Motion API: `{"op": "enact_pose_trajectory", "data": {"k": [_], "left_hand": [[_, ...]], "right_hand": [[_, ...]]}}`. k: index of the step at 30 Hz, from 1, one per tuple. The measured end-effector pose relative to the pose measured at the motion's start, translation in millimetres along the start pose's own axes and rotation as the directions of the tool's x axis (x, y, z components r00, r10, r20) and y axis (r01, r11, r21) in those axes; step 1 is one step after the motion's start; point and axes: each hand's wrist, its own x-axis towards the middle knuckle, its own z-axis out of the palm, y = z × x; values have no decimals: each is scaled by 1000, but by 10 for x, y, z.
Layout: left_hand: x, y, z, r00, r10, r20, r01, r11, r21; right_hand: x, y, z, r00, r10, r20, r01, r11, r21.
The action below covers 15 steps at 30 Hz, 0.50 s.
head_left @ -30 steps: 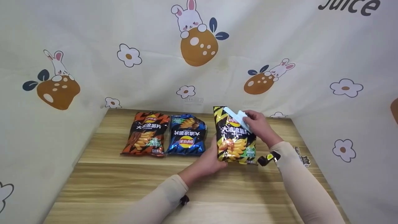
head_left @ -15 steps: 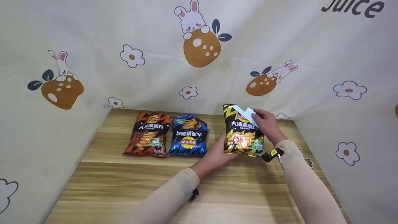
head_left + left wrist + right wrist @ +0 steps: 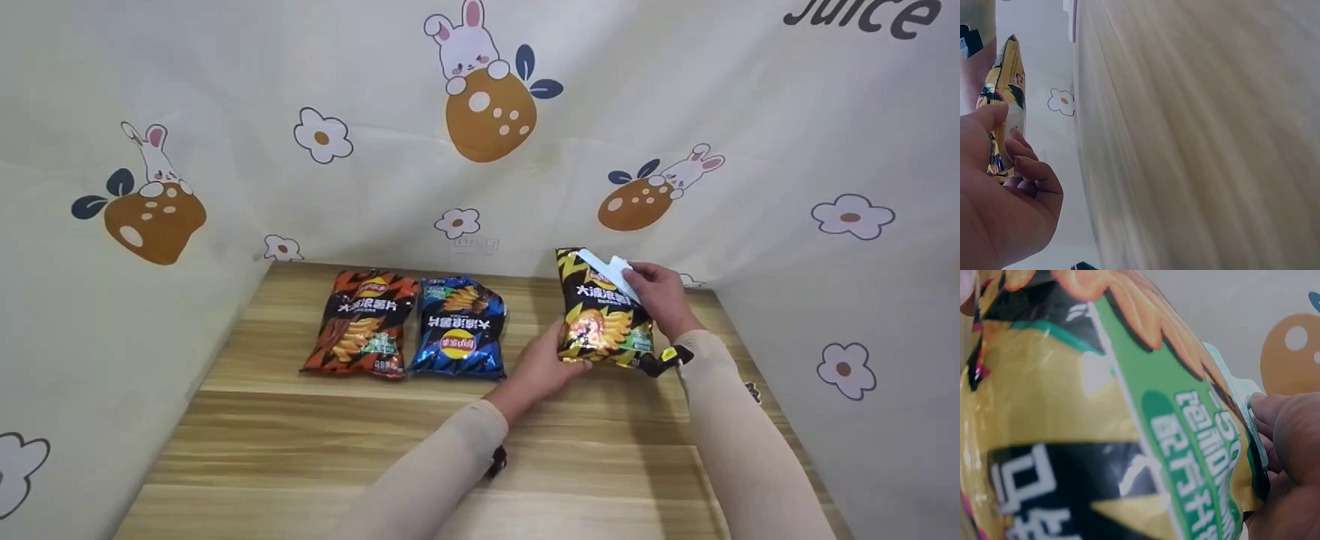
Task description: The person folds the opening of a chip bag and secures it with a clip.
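Right of centre in the head view, a glossy, plump yellow-and-black chip bag (image 3: 598, 330) shows pictured chips and a green label; a pale blue clip (image 3: 604, 273) slants across its top. The left hand (image 3: 541, 369) grips its lower left; the right hand (image 3: 661, 295) pinches the clip.

Both arms (image 3: 431, 472) out fwd & angled inward, L hand (image 3: 541, 367) w/ fingers (image 3: 1044, 181) curled, R hand (image 3: 664, 298) pinching.
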Motion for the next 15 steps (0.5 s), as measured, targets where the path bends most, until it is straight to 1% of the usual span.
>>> {"op": "enact_pose_trajectory", "data": {"k": [3, 8, 15], "left_hand": [[23, 36, 36, 1000, 7, -8, -7, 1000, 11], [60, 85, 97, 1000, 18, -11, -18, 1000, 25], [94, 133, 151, 1000, -27, -10, 27, 999, 31]], "right_hand": [[25, 19, -45, 1000, 27, -2, -27, 1000, -4], [57, 48, -100, 1000, 23, -8, -23, 1000, -16], [95, 65, -135, 998, 64, 1, -64, 997, -42]]}}
